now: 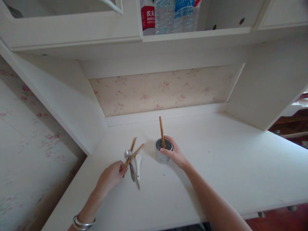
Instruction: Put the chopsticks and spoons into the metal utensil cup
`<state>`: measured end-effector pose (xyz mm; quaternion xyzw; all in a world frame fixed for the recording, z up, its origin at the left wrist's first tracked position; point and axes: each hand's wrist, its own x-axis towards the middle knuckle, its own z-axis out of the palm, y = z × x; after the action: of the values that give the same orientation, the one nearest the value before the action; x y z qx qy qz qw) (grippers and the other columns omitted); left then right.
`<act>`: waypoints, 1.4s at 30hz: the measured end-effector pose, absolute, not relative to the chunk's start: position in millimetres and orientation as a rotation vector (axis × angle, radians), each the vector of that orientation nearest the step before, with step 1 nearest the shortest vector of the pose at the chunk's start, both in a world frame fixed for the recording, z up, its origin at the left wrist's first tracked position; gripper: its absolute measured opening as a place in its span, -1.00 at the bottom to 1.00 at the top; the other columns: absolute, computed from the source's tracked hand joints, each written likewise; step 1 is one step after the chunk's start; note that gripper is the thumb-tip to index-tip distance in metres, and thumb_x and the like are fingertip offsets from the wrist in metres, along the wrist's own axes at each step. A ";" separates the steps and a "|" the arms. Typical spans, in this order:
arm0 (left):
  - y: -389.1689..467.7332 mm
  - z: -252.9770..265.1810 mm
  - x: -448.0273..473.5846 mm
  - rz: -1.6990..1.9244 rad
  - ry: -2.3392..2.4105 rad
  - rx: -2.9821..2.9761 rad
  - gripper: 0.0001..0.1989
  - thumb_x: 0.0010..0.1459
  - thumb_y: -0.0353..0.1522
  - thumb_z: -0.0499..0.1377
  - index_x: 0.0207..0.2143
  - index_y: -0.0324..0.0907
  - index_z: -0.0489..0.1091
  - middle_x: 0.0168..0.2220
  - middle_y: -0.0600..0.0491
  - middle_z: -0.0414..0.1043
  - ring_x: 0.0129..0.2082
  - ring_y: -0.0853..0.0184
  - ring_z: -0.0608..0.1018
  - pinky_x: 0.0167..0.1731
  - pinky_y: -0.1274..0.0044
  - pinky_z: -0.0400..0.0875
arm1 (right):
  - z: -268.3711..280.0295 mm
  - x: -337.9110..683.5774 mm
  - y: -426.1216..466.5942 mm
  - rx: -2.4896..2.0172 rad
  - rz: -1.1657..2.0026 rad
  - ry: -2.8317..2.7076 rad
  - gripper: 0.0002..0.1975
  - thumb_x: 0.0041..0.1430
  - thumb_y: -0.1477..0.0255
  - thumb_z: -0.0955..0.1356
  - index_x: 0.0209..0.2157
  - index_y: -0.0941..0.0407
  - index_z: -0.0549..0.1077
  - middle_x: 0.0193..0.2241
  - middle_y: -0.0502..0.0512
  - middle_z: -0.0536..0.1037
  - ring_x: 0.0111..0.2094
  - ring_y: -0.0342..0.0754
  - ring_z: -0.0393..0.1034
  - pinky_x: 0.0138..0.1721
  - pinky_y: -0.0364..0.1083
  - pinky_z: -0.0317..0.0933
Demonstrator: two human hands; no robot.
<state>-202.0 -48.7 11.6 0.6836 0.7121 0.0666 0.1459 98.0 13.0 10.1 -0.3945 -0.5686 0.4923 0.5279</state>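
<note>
My left hand (111, 175) is closed on the near end of a pair of wooden chopsticks (134, 154), which slant up to the right over a small pile. In that pile lie more chopsticks (133, 143), a metal spoon (128, 154), a white spoon (138, 163) and other metal cutlery (135, 179), partly covered by one another. To the right, my right hand (173, 152) grips the rim and side of a grey metal utensil holder (163, 158) with small holes. Wooden chopsticks (161, 130) stand upright inside the holder, leaning slightly left.
The white countertop (228, 160) runs beneath a cabinet with side panels (269, 73). Plastic bottles (165, 17) stand on the open shelf above. Flowered wallpaper (158, 88) covers the back, and a glazed cabinet door (72, 30) hangs at upper left.
</note>
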 end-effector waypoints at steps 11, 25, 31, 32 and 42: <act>-26.8 12.1 -211.6 0.310 2.047 1.951 -0.67 0.18 -0.16 -0.04 -0.35 -0.13 0.43 -0.36 0.03 0.50 -0.32 0.26 0.51 -0.39 0.56 0.21 | 7.8 99.2 14.7 -0.936 1.171 -1.380 -0.36 -0.11 0.28 0.48 0.03 0.04 0.26 -0.16 0.07 0.52 -0.13 0.02 0.39 -0.04 0.04 0.20; 2.4 14.6 -208.7 0.837 2.190 1.916 -0.67 0.25 -0.28 -0.13 -0.19 -0.23 0.36 -0.24 -0.08 0.41 -0.26 0.23 0.49 -0.26 0.43 0.34 | 3.3 100.9 18.1 -0.929 1.162 -1.400 -0.33 -0.12 0.29 0.48 0.05 0.05 0.24 -0.14 0.09 0.50 -0.10 0.04 0.37 0.00 0.08 0.18; -2.2 59.1 -158.0 1.427 1.234 1.264 -0.67 0.10 -0.21 0.15 -0.13 -0.20 0.37 -0.41 0.13 0.32 -0.44 0.45 0.42 -0.35 0.57 0.39 | 4.1 100.7 16.6 -0.922 1.190 -1.375 -0.32 -0.12 0.29 0.49 0.05 0.04 0.23 -0.16 0.08 0.50 -0.12 0.02 0.39 -0.02 0.06 0.20; -3.8 68.6 -146.3 1.458 1.104 1.175 -0.65 0.07 -0.26 0.19 -0.09 -0.19 0.36 -0.38 0.12 0.32 -0.41 0.47 0.43 -0.33 0.59 0.39 | 4.6 100.6 16.2 -0.921 1.194 -1.377 -0.32 -0.13 0.29 0.49 0.05 0.05 0.23 -0.16 0.08 0.50 -0.12 0.02 0.39 -0.02 0.06 0.20; 22.3 103.6 -63.7 1.449 0.751 1.094 -0.75 0.09 -0.31 0.21 -0.15 -0.11 0.32 -0.30 0.14 0.29 -0.33 0.43 0.49 -0.13 0.26 0.47 | 6.0 101.3 16.2 -0.912 1.147 -1.413 -0.30 -0.14 0.29 0.50 0.05 0.05 0.23 -0.10 0.09 0.47 -0.08 0.02 0.36 0.02 0.07 0.17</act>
<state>-63.7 22.3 103.6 0.4633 0.3179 0.6135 0.5549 101.3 16.2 6.0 -0.3811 -0.5908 0.4793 0.5253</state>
